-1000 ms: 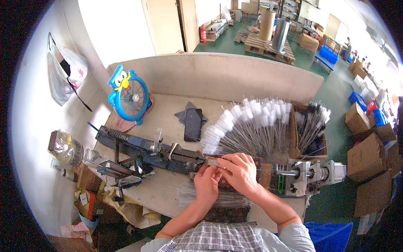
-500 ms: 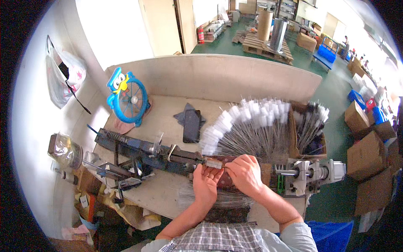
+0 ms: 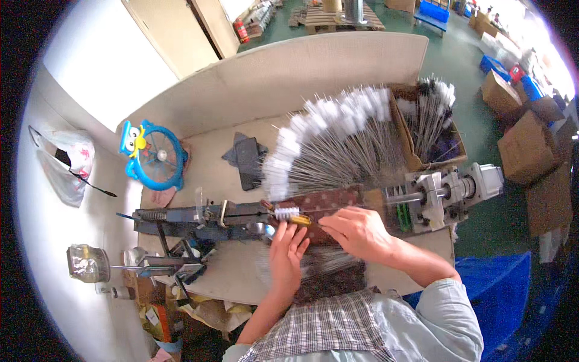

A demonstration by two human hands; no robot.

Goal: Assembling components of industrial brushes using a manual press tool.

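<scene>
A white-bristled brush head [image 3: 286, 213] lies in line with the end of the long dark machine bar [image 3: 181, 215]. Just below it is a yellow-handled tool [image 3: 300, 221], its kind unclear. My left hand [image 3: 286, 259] is beneath these two, fingers stretched and apart, the tips close to the yellow handle; whether they touch it I cannot tell. To the right, my right hand [image 3: 362, 232] is closed in a pinch over the dark red dotted cloth [image 3: 338, 202]; what sits between its fingertips is too small to make out.
White brushes with wire stems [image 3: 338, 145] fan out behind the cloth, beside a cardboard box [image 3: 413, 145] of more brushes. A motor unit with a shaft [image 3: 446, 193] stands at the right. A phone [image 3: 246, 164] and blue toy-like fan [image 3: 155, 155] lie farther left.
The view has shifted, so the bench sits higher. My hands have drawn apart; the left fingers have opened off the piece at the bar's end, and the white brush head now shows.
</scene>
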